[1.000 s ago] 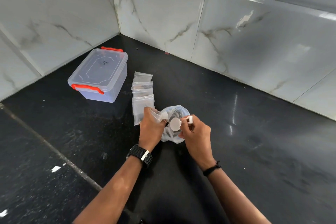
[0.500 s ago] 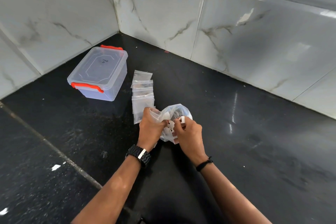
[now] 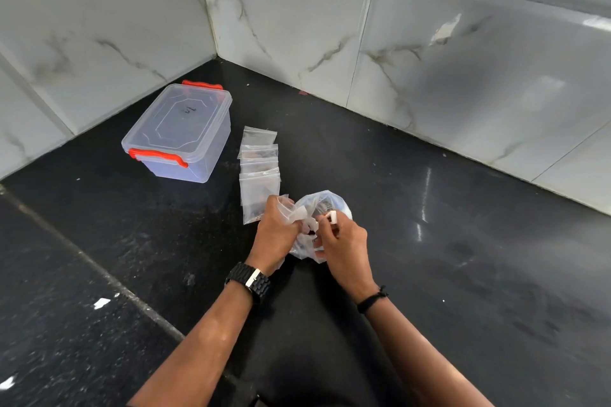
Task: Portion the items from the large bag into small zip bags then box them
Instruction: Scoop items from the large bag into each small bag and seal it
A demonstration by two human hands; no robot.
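A large clear plastic bag [image 3: 325, 205] with small white and metal parts sits on the black floor. My left hand [image 3: 276, 233] pinches the bag's left side at its mouth. My right hand [image 3: 344, 239] is at the mouth too, its fingers closed on a small white piece [image 3: 331, 217]. Several small clear zip bags [image 3: 259, 172] lie in an overlapping row just left of the big bag. A clear lidded box [image 3: 185, 132] with orange latches stands closed farther left.
White marble-patterned wall tiles [image 3: 429, 53] meet in a corner behind the work spot. The black floor [image 3: 463, 241] stretches to the right. A grout seam [image 3: 99, 271] runs diagonally across the floor at the left.
My right hand moved left toward the bag's mouth and now sits close against my left hand. The round white part seen earlier is out of sight.
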